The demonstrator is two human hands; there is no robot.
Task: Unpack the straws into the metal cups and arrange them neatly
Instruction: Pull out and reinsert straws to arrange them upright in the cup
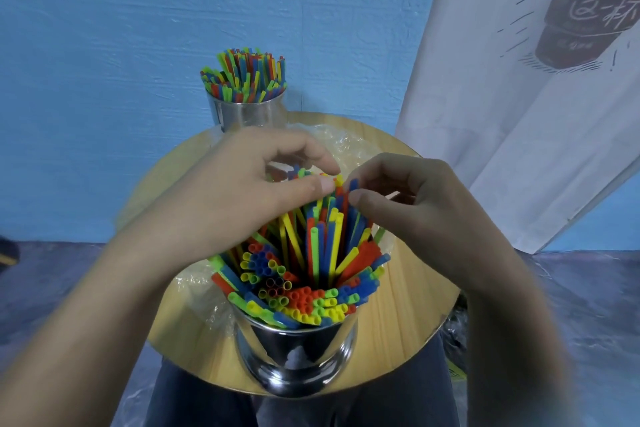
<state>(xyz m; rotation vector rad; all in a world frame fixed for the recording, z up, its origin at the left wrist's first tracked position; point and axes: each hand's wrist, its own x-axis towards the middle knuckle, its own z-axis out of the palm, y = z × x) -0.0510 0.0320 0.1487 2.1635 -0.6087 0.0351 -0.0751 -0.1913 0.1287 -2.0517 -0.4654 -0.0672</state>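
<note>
Nearly done, I judge: 12 o'clock cup (247, 114) full; fingers (311, 153) of left hand (242, 184) and right hand (426, 204) pinch straws (332, 236), tidying the packed 6 o'clock cup (294, 357)

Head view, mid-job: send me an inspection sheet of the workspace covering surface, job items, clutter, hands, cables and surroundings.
Surface: round wooden table, bare wood showing on its right side.
Job's things: near metal cup at the front edge, packed with coloured straws, several raised and leaning; far metal cup at the back edge holds its own straw bunch.
Clutter: clear plastic wrap, crumpled on the table behind and beside the near cup.
Hands: left hand and right hand each pinch tips of raised straws.
Cables: nothing seen.
Surroundings: blue wall behind; white printed banner at right.
</note>
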